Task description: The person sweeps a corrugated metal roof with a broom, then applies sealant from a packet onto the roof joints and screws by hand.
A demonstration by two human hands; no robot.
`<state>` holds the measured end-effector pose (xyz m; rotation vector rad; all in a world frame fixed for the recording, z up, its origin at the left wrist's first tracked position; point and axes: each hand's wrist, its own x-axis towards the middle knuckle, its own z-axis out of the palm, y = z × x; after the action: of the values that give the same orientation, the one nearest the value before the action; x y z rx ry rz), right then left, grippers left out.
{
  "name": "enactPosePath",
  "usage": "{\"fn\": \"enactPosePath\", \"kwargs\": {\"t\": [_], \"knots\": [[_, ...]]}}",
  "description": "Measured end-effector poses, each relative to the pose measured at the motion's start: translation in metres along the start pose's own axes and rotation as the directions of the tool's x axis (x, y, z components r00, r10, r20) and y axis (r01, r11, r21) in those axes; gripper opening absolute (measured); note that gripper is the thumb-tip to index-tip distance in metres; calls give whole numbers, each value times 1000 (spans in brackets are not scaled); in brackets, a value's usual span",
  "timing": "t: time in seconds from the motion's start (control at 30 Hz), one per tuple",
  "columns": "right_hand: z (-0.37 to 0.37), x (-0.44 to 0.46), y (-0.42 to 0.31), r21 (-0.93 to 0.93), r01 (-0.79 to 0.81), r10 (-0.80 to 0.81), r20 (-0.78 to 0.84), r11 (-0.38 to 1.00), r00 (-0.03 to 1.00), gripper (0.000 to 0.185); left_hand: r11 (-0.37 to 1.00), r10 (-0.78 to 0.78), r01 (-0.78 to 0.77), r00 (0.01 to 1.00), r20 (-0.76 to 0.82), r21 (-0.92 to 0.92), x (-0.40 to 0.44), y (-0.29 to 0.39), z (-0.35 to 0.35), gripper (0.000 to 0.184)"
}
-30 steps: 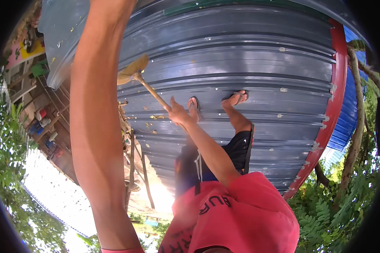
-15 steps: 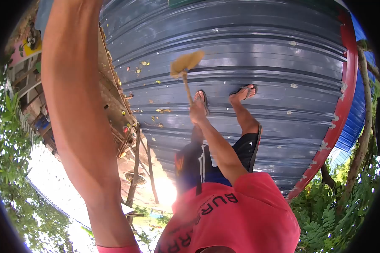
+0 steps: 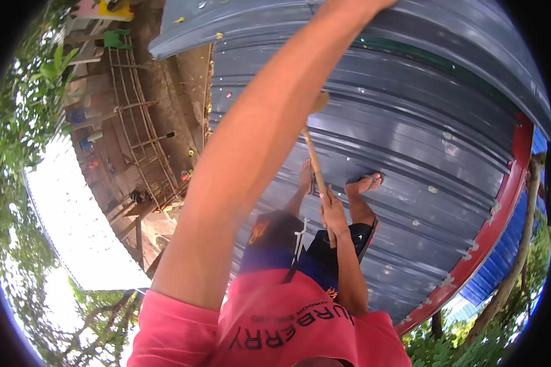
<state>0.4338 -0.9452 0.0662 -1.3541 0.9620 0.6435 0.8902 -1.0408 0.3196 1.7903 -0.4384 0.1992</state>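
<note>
My right hand [image 3: 333, 215] is closed around the wooden handle [image 3: 314, 158] of a broom. The broom's yellowish head [image 3: 320, 102] shows only in part, behind my left forearm. My left arm reaches up across the view, and only the edge of my left hand [image 3: 381, 3] shows at the top, near the raised upper roof sheet [image 3: 447, 37]. Its fingers are cut off by the frame. My sandalled feet stand on the dark corrugated metal roof [image 3: 404, 140], just beyond my right hand.
Red edging [image 3: 493, 226] runs along the roof's right side, with a blue roof [image 3: 502, 244] and branches beyond. At the left, past the roof edge, a wooden pole frame [image 3: 131, 116] stands lower down. Small yellow leaves lie near that left edge.
My left arm has swung to the right across the view. My right hand and the broom have shifted right and lower in the view, and the broom head is now mostly hidden.
</note>
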Motion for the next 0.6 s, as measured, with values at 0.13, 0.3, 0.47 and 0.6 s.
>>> {"fn": "enactPosePath", "kwargs": {"t": [0.13,0.3,0.47,0.6], "knots": [[-46,-19,-11,-254,-3,-53,-216,967,975,61,998,-44,43,999,27,50,0,-3,6,61],[-94,-34,14,-306,-33,-56,-277,951,959,72,984,-179,179,984,-9,3,-7,16,-4,58],[-108,-55,42,-433,-156,18,-306,888,952,71,985,-170,171,985,23,-28,-6,10,2,59],[-101,-48,46,-506,-35,-116,-264,862,958,69,983,-168,164,984,-58,-79,-3,3,5,54]]}}
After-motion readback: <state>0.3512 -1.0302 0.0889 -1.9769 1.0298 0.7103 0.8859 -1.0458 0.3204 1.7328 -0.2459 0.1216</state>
